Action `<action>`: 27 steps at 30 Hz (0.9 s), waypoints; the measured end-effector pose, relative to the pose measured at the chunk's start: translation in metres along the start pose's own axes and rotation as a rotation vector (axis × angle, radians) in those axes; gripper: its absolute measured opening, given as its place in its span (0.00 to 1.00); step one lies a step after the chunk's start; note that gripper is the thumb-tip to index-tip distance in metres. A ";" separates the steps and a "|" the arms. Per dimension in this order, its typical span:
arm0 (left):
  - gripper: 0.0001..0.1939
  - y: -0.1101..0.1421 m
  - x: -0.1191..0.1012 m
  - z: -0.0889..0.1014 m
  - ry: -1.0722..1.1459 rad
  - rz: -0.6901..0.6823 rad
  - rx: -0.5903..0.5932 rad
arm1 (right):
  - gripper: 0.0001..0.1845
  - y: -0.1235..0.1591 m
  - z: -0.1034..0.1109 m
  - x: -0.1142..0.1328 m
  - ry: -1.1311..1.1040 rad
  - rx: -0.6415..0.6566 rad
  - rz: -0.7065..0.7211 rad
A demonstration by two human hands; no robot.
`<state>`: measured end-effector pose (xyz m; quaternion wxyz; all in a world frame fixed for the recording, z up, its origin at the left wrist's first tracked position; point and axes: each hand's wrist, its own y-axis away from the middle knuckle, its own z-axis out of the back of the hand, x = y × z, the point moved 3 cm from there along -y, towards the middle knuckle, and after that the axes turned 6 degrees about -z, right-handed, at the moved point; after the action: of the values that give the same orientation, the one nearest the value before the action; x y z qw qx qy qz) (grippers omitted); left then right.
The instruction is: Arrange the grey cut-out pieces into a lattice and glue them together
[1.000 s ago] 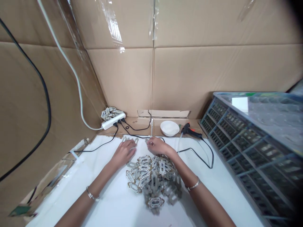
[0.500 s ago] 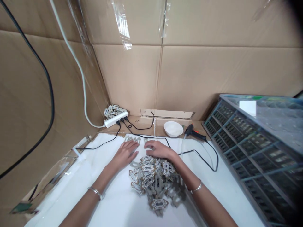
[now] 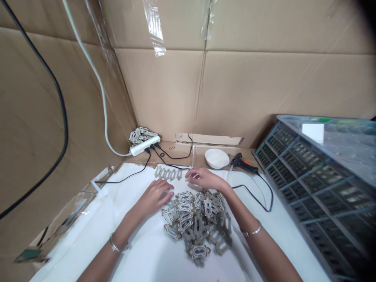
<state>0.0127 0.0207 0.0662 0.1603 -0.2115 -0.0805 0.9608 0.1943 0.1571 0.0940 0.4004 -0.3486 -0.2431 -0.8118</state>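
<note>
A row of small grey ornate frame-shaped pieces (image 3: 168, 173) lies along the back of the white table. My left hand (image 3: 154, 197) is just in front of this row, its fingers loosely extended and thumb apart, holding nothing I can see. At the row's right end, my right hand (image 3: 207, 179) hovers with fingers bent and spread and nothing visible in them. Between my forearms sits a heap of similar pieces (image 3: 198, 225), some with white scroll patterns and an oval slot. The left fingertips come near the heap's upper left edge.
Behind the row are a white power strip (image 3: 145, 145), a white bowl (image 3: 217, 158) and a black glue gun (image 3: 244, 164) with its cable. More pieces (image 3: 141, 134) lie behind the strip. A grey plastic crate (image 3: 293, 176) stands at right; cardboard walls (image 3: 164, 94) enclose the table.
My left hand has drawn back toward me from the row, uncovering its pieces. My right hand has moved slightly right, away from the row's end. The view has shifted a little.
</note>
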 end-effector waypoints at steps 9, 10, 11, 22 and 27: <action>0.10 0.012 0.003 0.001 0.156 -0.029 0.148 | 0.17 0.005 -0.026 0.008 0.330 0.269 -0.080; 0.10 0.013 0.004 0.001 0.171 -0.036 0.151 | 0.16 0.004 -0.029 0.009 0.343 0.272 -0.071; 0.09 0.013 0.004 0.001 0.186 -0.043 0.151 | 0.16 0.003 -0.031 0.009 0.352 0.268 -0.067; 0.08 0.012 0.005 0.006 0.322 -0.009 0.152 | 0.14 -0.002 -0.032 0.003 0.259 0.219 -0.061; 0.10 0.010 0.005 0.005 0.302 0.046 0.070 | 0.09 -0.003 -0.031 0.008 0.258 0.203 0.023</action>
<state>0.0039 0.0121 0.0666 0.1559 -0.3496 -0.0169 0.9237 0.1771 0.1342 0.0803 0.4709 -0.2019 -0.2663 -0.8165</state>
